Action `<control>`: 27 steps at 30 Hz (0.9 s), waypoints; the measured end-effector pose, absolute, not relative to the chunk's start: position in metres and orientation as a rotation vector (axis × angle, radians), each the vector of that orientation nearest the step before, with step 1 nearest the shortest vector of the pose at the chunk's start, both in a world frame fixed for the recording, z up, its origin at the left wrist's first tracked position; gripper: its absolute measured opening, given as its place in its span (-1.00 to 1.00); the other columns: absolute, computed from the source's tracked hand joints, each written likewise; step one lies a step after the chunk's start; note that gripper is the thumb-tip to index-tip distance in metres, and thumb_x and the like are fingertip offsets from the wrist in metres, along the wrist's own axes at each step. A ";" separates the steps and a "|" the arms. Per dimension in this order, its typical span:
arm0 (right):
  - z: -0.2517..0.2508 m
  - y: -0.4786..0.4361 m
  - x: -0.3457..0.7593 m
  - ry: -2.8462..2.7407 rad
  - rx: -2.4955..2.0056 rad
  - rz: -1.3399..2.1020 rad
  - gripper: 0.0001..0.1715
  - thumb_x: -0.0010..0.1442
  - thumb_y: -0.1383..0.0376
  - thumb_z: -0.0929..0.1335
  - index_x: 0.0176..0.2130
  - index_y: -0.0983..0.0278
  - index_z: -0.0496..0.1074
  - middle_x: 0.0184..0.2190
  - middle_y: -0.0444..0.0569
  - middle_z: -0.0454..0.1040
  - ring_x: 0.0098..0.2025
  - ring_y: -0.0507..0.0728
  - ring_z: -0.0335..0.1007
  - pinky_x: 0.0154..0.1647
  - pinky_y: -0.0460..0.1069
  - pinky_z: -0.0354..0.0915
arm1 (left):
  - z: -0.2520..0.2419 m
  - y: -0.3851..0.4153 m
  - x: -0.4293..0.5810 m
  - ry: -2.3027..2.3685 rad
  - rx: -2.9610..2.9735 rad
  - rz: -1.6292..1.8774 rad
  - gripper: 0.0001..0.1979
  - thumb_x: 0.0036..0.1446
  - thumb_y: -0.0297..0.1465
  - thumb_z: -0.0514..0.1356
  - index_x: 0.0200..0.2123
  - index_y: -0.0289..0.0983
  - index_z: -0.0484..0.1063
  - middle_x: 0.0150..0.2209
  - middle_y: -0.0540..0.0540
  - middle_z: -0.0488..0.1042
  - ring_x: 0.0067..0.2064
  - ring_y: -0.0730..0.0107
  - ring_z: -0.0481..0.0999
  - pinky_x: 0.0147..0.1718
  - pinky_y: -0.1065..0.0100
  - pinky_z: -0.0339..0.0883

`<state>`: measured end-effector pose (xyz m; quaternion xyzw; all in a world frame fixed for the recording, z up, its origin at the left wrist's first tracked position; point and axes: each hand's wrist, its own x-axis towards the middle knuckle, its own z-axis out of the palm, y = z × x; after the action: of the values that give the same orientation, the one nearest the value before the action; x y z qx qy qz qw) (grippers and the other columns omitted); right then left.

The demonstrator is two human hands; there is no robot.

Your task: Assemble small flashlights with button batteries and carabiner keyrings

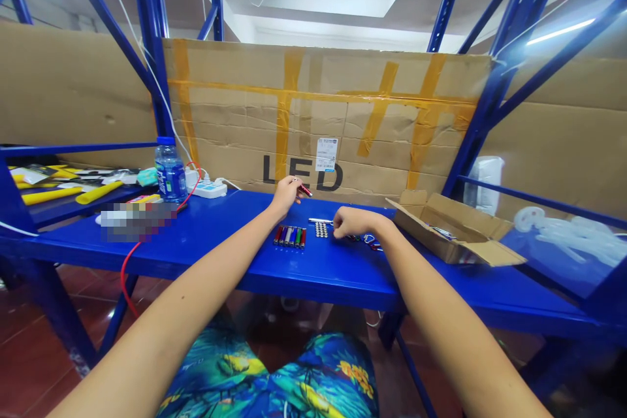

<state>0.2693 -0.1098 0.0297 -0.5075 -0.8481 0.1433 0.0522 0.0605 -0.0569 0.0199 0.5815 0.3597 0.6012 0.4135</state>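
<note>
My left hand (288,196) is closed around a slim red metal tube (305,190), held above the far part of the blue table (215,235). Below it lies a row of several coloured metal tubes (290,237), in red, purple, blue and green. To their right small silver round pieces (321,230) sit in a neat grid, with a thin silver rod (320,221) behind them. My right hand (350,221) is curled just right of the grid, its fingertips hidden. Several coloured carabiner clips (369,239) lie beside and partly under that hand.
An open cardboard box (453,248) with metallic items stands at the right. At the left are a blue-capped bottle (170,173), a white power strip (209,189) and a red cable (128,268). A tall cardboard panel (235,117) closes the back between blue rack posts.
</note>
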 end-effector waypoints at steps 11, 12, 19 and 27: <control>0.040 -0.106 0.283 -2.077 -0.954 1.139 -0.77 0.03 0.20 0.39 -0.44 0.33 0.34 -0.38 0.09 0.56 -0.49 0.07 0.48 -0.58 -0.09 0.30 | 0.009 -0.088 0.081 0.806 2.312 1.254 -0.92 0.11 -0.49 0.06 -0.29 -0.23 0.25 -0.53 0.10 0.27 -0.50 0.48 0.29 -0.47 0.41 0.17; 0.039 -0.106 0.282 -2.051 -0.924 1.174 -0.76 0.04 0.20 0.40 -0.42 0.33 0.34 -0.42 0.05 0.55 -0.51 0.06 0.47 -0.57 -0.09 0.31 | 0.010 -0.091 0.081 0.805 2.370 1.266 -0.90 0.11 -0.48 0.08 -0.27 -0.24 0.28 -0.53 0.10 0.26 -0.49 0.48 0.27 -0.47 0.40 0.14; 0.037 -0.105 0.281 -1.931 -0.772 1.361 -0.68 0.02 0.17 0.47 -0.35 0.31 0.34 -0.50 -0.12 0.44 -0.53 0.01 0.41 -0.48 -0.05 0.38 | 0.016 -0.093 0.077 0.752 2.475 1.280 -0.89 0.17 -0.37 0.11 -0.31 -0.27 0.41 -0.53 0.07 0.28 -0.50 0.49 0.19 -0.47 0.40 0.06; 0.033 -0.100 0.276 -1.708 -0.796 1.294 -0.66 -0.05 0.18 0.51 -0.41 0.32 0.36 -0.51 -0.09 0.43 -0.52 0.01 0.36 -0.50 -0.04 0.37 | 0.012 -0.087 0.079 0.813 2.525 1.361 -0.89 0.14 -0.37 0.12 -0.36 -0.27 0.40 -0.60 0.12 0.17 -0.52 0.51 0.15 -0.50 0.43 0.01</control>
<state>0.2760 -0.1001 0.0334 -0.3168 -0.6798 0.5151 0.4150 0.0793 -0.0869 0.0122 0.8443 0.2719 0.4549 0.0799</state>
